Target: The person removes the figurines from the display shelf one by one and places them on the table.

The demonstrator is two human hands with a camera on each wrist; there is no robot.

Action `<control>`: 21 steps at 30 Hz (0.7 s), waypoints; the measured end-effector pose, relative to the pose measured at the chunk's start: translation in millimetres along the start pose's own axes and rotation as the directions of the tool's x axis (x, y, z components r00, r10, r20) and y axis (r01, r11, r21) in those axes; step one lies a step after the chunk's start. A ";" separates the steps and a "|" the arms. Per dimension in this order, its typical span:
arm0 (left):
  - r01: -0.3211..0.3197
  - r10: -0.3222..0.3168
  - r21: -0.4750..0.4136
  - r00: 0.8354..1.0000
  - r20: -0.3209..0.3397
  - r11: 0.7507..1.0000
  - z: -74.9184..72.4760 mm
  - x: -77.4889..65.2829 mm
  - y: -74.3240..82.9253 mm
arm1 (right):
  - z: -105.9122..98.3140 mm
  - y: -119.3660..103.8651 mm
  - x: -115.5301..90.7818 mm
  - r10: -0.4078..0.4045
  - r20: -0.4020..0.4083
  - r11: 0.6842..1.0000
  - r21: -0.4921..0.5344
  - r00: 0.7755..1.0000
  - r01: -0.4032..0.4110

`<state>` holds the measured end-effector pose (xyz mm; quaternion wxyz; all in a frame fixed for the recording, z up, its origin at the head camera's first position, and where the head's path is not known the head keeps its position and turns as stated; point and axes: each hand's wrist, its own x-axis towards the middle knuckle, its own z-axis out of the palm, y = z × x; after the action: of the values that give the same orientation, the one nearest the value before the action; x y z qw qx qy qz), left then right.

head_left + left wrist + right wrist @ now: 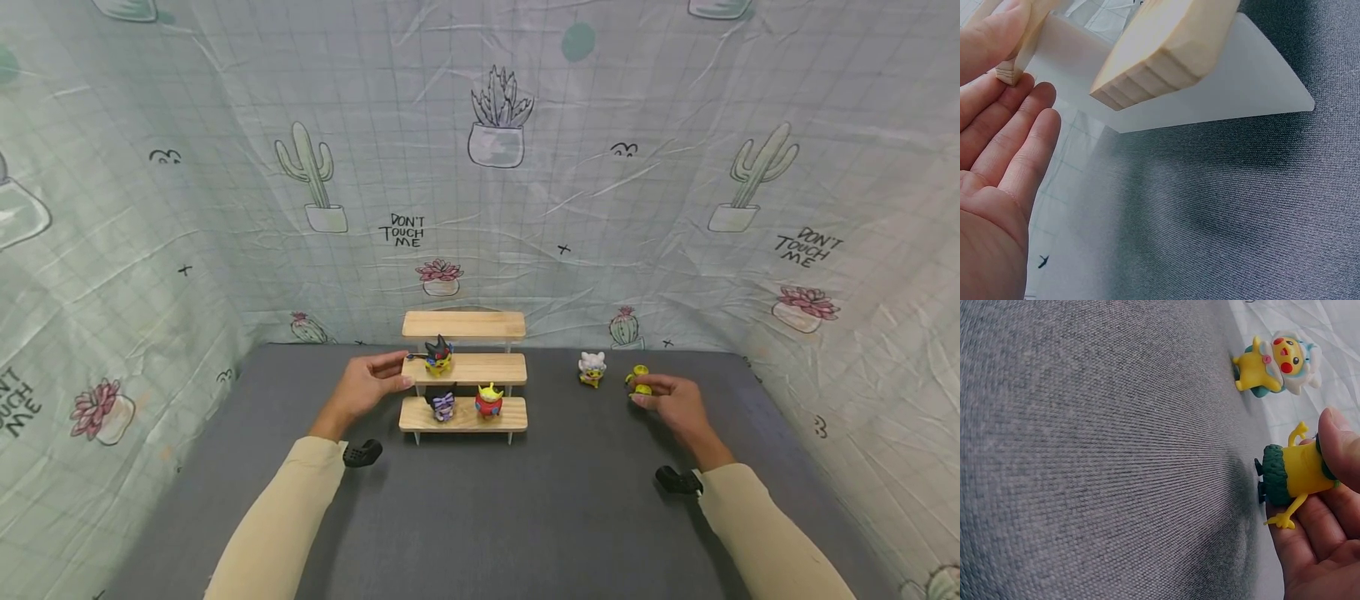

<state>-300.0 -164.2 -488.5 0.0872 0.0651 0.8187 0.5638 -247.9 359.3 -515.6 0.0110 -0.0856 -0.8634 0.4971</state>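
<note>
Right fingers (1317, 530) pinch the green-skirted yellow figurine (1302, 470), likely light, stiff plastic, best held mid-body; left fingers (1030, 147) pinch a tiered pale-wood shelf (491, 368).

Long sleeves on both arms: L sleeve (273, 521) in pale beige, plain cloth, full length to the wrist, and R sleeve (776, 533) a match, same col., same plain finish. Now the wrists! L wrist unit (363, 453) sits by the cuff, small, blk, rounded, w/ tiny dots on its face, too small to make out. R wrist unit (678, 481), also blk, curved like a bent knob, w/ a thin pale strip by the sleeve. Past the cuffs, L hand (362, 390) and R hand (678, 408), both bare, finger creases showing up close.
</note>
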 end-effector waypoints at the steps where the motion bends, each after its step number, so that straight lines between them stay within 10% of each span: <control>1: 0.000 0.000 -0.001 1.000 -0.001 1.000 0.1 0.1 -0.1 | 0.3 0.1 0.1 0.000 -0.001 1.000 -0.002 1.000 0.000; 21: 0.003 -0.003 0.002 1.000 -0.008 1.000 0.8 -0.6 1.6 | 3.0 2.3 -3.1 -0.024 0.014 0.999 -0.034 1.000 0.024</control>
<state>-299.2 -163.0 -487.2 0.0848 0.0616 0.8198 0.5630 -244.8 357.4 -518.9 0.0094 -0.0719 -0.8728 0.4827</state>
